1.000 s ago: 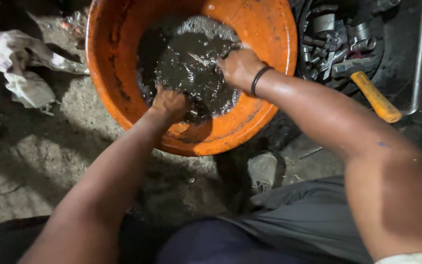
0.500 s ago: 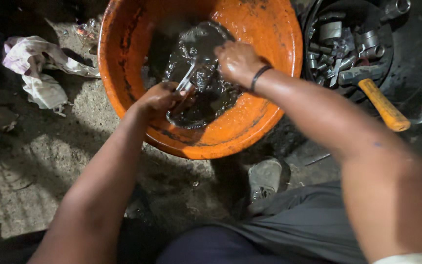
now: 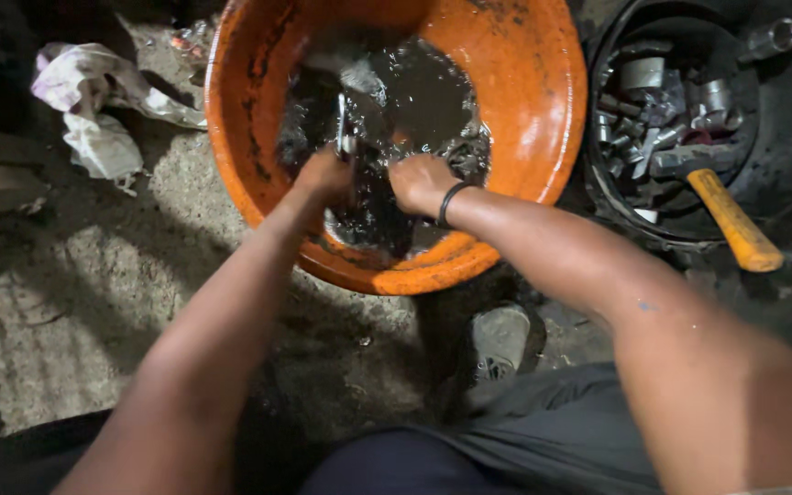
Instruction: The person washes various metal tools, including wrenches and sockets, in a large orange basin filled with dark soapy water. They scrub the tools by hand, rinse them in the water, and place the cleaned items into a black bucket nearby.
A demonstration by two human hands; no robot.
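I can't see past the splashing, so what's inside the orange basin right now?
The orange basin holds dark, oily liquid. The left hand grips a metal tool; the right hand dips beside it. Anything below the surface is hidden.

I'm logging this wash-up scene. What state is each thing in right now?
Round orange plastic basin: upright, holding dark dirty liquid.
Slim metal tool: gripped, sticking up from the liquid.
Left hand: closed on the tool.
Right hand: wet, in the liquid.
Black round tub: full of metal sockets.
Crumpled white rag: lying on the ground.
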